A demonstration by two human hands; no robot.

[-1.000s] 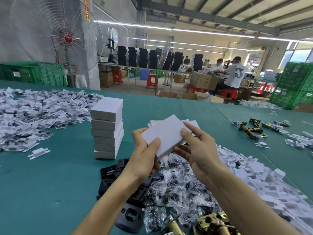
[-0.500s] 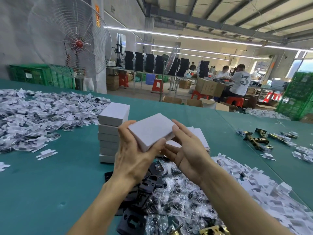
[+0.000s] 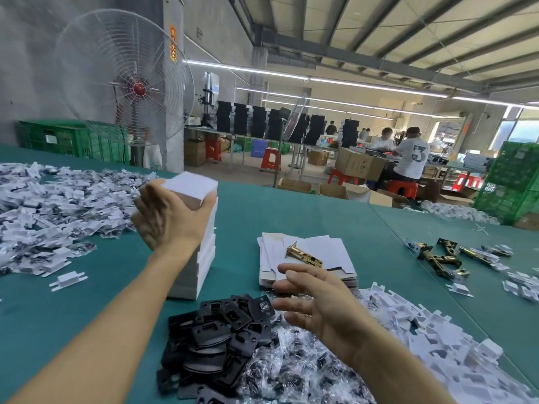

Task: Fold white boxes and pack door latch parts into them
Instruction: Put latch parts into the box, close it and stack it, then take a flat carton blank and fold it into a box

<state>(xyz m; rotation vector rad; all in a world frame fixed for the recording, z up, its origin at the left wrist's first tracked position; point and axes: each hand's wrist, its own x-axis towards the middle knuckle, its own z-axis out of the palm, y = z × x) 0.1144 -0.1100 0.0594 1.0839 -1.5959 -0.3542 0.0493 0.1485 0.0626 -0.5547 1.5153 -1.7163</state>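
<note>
My left hand [image 3: 166,217] grips a closed white box [image 3: 191,188] and holds it on top of the stack of white boxes [image 3: 204,258] on the green table. My right hand [image 3: 318,304] hovers open and empty over the near edge of a pile of flat white box blanks [image 3: 332,252]. A brass door latch [image 3: 303,255] lies on those blanks. Black strike plates [image 3: 221,336] sit in a heap near me, beside bagged small parts [image 3: 291,374].
White plastic pieces lie in heaps at the left [image 3: 55,205] and at the near right [image 3: 437,345]. More brass latches [image 3: 440,258] lie at the far right. A big fan [image 3: 122,80] and green crates stand beyond the table. People work at benches behind.
My left hand carried the closed box left and away onto the stack. My right hand let go of it and dropped toward the flat blanks. The view has tilted up.
</note>
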